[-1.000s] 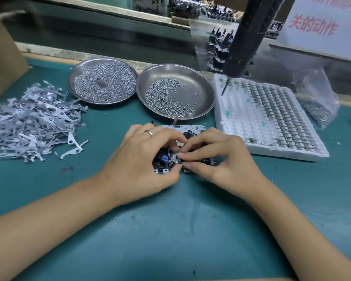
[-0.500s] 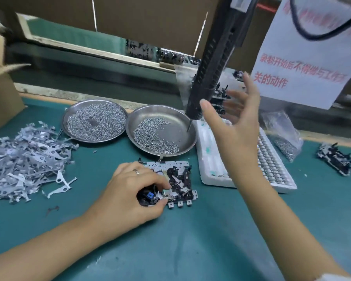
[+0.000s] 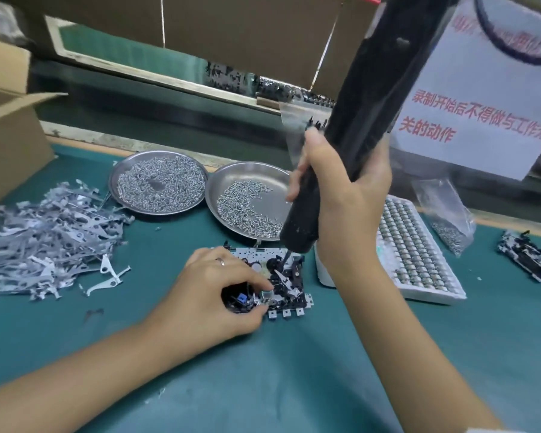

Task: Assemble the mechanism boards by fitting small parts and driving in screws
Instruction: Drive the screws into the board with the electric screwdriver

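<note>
A small metal mechanism board (image 3: 281, 282) with black plastic parts lies on the green mat at the centre. My left hand (image 3: 213, 295) grips its left end, thumb and fingers curled round it. My right hand (image 3: 341, 195) grips the black electric screwdriver (image 3: 350, 129), which hangs tilted from above. Its bit tip (image 3: 286, 256) touches the top of the board.
Two steel dishes of screws (image 3: 158, 182) (image 3: 247, 204) stand behind the board. A heap of grey metal levers (image 3: 47, 232) lies left, a cardboard box (image 3: 7, 126) beyond it. A white tray of small parts (image 3: 419, 251), a bag of screws (image 3: 447, 214) and another mechanism (image 3: 525, 254) lie right.
My right hand left the board, rose to the hanging screwdriver, closed round it and brought its tip down onto the board. My left hand stayed on the board.
</note>
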